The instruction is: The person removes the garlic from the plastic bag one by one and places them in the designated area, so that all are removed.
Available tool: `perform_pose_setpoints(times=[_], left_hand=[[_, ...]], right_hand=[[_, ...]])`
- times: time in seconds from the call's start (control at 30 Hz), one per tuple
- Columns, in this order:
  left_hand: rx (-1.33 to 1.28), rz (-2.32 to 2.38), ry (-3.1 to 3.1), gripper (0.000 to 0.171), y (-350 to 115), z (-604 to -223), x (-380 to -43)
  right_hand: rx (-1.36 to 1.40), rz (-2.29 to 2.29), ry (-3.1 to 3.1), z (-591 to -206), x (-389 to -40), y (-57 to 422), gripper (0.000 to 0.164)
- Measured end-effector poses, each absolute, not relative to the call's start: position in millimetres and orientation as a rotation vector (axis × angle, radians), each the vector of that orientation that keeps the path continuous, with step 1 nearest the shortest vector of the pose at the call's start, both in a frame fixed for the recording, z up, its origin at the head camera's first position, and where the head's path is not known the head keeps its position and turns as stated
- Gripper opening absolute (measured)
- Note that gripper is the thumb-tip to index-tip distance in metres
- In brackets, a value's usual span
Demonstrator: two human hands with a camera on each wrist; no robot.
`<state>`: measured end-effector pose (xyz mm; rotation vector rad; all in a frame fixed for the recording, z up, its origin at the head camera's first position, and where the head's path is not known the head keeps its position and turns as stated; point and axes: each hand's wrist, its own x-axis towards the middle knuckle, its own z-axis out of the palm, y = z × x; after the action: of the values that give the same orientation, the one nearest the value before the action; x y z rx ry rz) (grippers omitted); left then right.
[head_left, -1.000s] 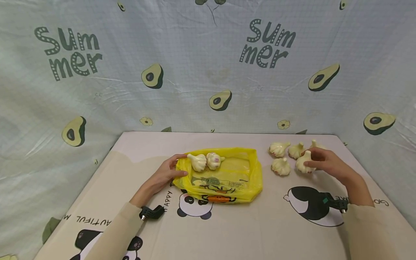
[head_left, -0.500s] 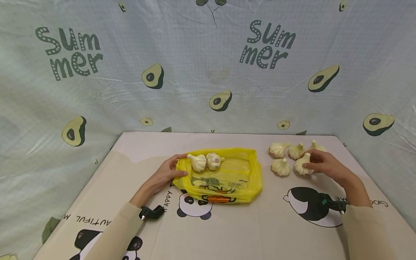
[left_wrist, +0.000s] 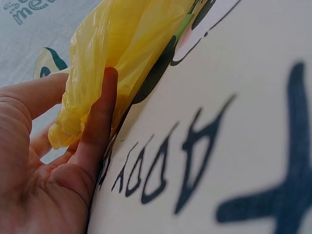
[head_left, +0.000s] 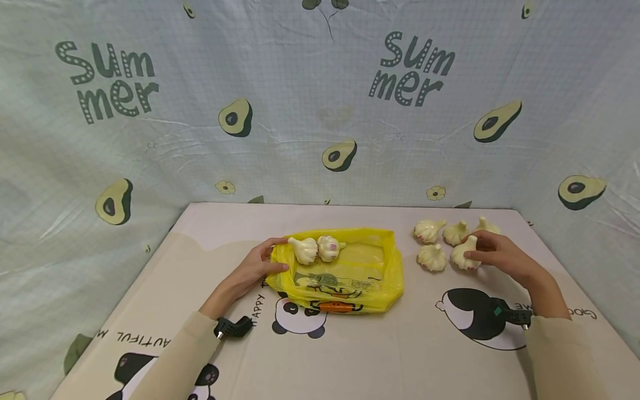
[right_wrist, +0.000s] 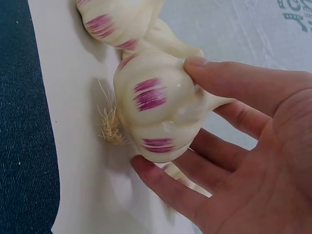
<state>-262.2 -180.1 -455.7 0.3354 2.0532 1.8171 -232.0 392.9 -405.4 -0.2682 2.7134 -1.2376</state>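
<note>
A yellow plastic bag (head_left: 345, 297) lies on the table with its mouth spread, and two garlic bulbs (head_left: 305, 250) rest in its left part. My left hand (head_left: 255, 265) holds the bag's left end, fingers on the far side and thumb on the near side; in the left wrist view the gathered yellow plastic (left_wrist: 85, 92) runs between them. At the right, my right hand (head_left: 505, 255) grips a garlic bulb (right_wrist: 156, 102) between thumb and fingers. This bulb is white with purple streaks and a tuft of dry roots, its stem pointing toward the palm.
Several more garlic bulbs (head_left: 431, 257) sit close to the held one, to its left and behind it. A pale cloth with printed pandas and letters covers the table (head_left: 350, 355). A patterned curtain (head_left: 300, 183) hangs along the back edge.
My right hand has moved slightly left with the garlic bulb in its grip, nearer the neighbouring bulbs. The left hand and the bag stay where they were.
</note>
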Motion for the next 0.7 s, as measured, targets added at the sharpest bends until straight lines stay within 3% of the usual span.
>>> perform_pose_setpoints(times=[0.4,0.7], left_hand=[[0.343,1.800,2.080,0.072,-180.0,-455.5,-261.1],[0.341,1.797,2.091,0.071,-179.8,-455.8,-261.7]], right_hand=[[-0.257,-1.159,2.763,-407.2,-233.6,393.7,0.043],[-0.232,-1.107,2.740,-407.5,-234.1,395.5,0.057]])
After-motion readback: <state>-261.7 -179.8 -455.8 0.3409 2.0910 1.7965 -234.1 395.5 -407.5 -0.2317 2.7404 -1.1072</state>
